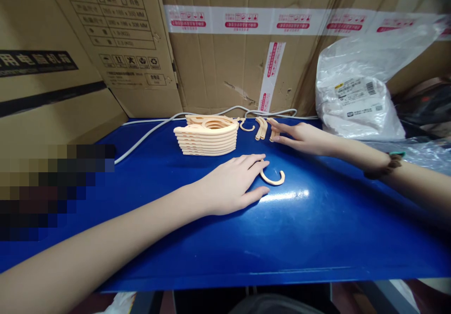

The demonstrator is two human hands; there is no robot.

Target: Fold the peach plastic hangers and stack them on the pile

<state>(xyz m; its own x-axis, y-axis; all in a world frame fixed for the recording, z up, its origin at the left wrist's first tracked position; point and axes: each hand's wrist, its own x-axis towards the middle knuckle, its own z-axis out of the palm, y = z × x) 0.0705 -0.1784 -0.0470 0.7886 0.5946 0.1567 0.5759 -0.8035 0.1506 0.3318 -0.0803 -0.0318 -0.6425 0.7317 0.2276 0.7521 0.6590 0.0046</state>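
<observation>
My left hand lies palm down on the blue table, its fingers stretched out and its thumb apart. Its fingertips touch a cream plastic hanger hook, whose stem end is hidden under them. Farther back, my right hand has thumb and fingers around a short curved cream plastic piece, partly covered by the fingers. Beside it rest similar curved pieces. Another cream hook lies to their left. A neat stack of cream plastic hanger parts stands behind my left hand.
Cardboard boxes wall off the back and left of the blue table. A white cable runs along the rear edge. At the back right sits a labelled clear plastic bag. A pixelated patch covers the left side.
</observation>
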